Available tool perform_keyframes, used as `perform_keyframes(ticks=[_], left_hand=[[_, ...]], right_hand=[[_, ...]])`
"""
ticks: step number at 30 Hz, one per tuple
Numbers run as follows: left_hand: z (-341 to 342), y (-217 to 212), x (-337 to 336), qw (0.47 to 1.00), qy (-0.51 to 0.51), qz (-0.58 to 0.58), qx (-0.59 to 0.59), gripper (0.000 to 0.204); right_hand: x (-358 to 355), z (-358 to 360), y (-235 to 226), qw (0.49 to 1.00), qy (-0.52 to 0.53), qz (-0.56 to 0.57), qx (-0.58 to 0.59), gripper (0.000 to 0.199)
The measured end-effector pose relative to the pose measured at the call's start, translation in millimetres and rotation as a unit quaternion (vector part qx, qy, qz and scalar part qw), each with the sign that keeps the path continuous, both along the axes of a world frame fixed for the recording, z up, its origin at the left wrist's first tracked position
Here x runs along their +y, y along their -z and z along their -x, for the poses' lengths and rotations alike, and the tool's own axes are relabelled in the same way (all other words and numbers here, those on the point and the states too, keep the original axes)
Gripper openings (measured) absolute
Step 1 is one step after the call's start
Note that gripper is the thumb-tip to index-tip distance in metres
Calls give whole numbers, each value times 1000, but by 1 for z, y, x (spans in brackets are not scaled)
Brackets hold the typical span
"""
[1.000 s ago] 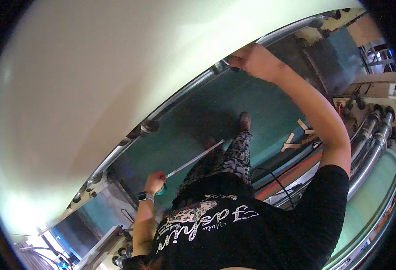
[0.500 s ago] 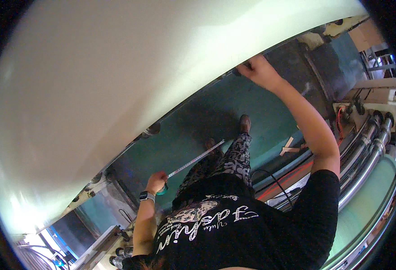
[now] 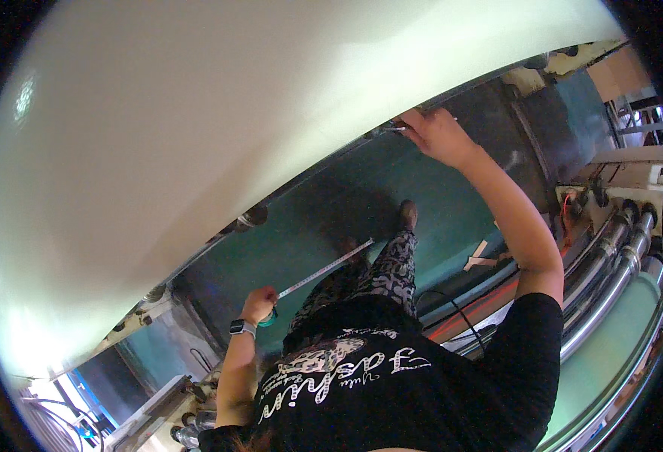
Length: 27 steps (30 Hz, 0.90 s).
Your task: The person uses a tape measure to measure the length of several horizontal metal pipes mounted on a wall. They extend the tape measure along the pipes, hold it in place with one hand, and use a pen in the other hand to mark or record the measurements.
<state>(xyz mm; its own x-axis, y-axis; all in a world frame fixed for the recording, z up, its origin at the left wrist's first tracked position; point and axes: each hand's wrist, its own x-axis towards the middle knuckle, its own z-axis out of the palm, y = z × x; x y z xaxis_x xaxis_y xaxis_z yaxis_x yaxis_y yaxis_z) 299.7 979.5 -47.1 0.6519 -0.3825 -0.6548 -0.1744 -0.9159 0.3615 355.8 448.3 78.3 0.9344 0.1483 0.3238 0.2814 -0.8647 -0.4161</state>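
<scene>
Over green flooring [image 3: 452, 218], your left hand [image 3: 259, 305] clasped the tape measure [image 3: 301, 282] by its case [image 3: 269, 319], leaving the blade [image 3: 326, 268] free; near the pale sheet [image 3: 196, 113], your right hand [image 3: 444, 138] pinched a pen-like rod [image 3: 400, 129].

White script lettering [image 3: 350, 371] on the black T-shirt [image 3: 459, 395], illegibly small markings [image 3: 309, 279] on the measuring tape [image 3: 326, 269]

Tape measure [image 3: 324, 269], near 7 o'clock: thin smooth blade, material hard to tell.
Slim piece [image 3: 399, 129], 1 o'clock: light glint, too small to name its material.
Big pale sheet [image 3: 158, 151], 10 o'clock: smooth, softly glossy.
Rollers [image 3: 623, 271], between 3 and 4 o'clock: polished bare metal.
Shirt [image 3: 414, 388], 5 o'clock: matt cloth, printed.
Trousers [image 3: 391, 279], 5 o'clock: patterned cloth.
Floor [image 3: 452, 200], 2 o'clock: smooth, dull, scuffed.
</scene>
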Motion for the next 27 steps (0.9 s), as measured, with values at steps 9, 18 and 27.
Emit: perform_keyframes(ticks=[9,18,27], left_hand=[[5,-7,-3,1000,20,10,-16,12],[8,-9,1,999,-33,15,17,12],[10,-6,2,995,-76,52,30,10]], right_hand=[[5,-18,2,991,-73,71,-82,20],[24,-37,-46,992,-100,24,80,23],[38,-53,-77,980,-83,73,167,32]])
